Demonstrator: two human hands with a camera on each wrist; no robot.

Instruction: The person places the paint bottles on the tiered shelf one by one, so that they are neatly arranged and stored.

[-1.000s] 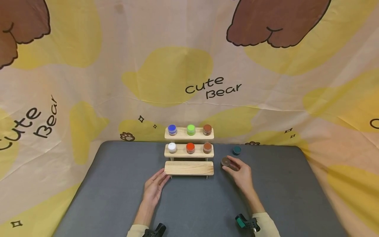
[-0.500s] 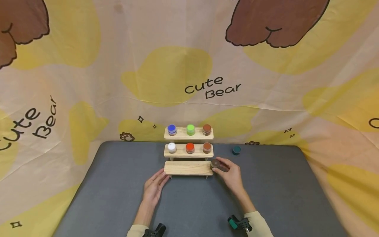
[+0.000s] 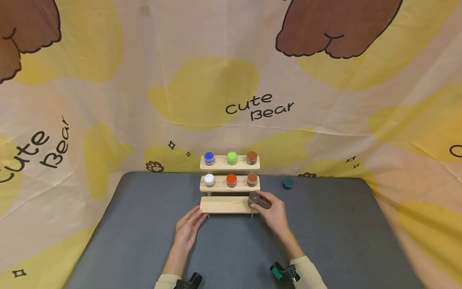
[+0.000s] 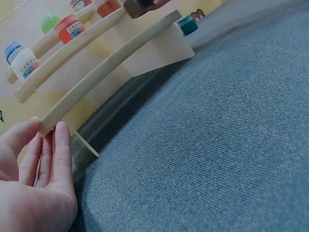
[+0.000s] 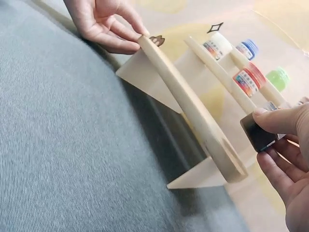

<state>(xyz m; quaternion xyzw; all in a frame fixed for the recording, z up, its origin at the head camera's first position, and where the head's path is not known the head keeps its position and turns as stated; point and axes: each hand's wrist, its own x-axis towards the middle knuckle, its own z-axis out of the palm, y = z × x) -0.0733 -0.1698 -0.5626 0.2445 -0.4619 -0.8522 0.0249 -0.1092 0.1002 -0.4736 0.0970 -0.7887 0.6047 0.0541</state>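
A three-step wooden display rack (image 3: 223, 204) stands on the grey table. My left hand (image 3: 187, 230) pinches the left end of its lowest step, thumb above and fingers below in the left wrist view. With thumb and fingers my right hand (image 3: 276, 214) grips a dark brown paint jar (image 3: 254, 196) at the right end of that step; whether the jar touches the wood I cannot tell. The middle step bears a white jar (image 3: 209, 180), a red jar (image 3: 232, 180) and a brown jar (image 3: 252, 180). On the top step are a blue jar (image 3: 209, 158), a green jar (image 3: 232, 158) and a reddish-brown jar (image 3: 252, 157).
A dark teal jar (image 3: 288, 184) stands on the table to the right of the rack, near the back edge. Behind the table (image 3: 343, 233) hangs a yellow and cream cloth (image 3: 202, 92) printed with bears and lettering.
My right hand has carried the dark brown jar leftward, from beside the rack to over the right end of the lowest step. The left hand stays where it was.
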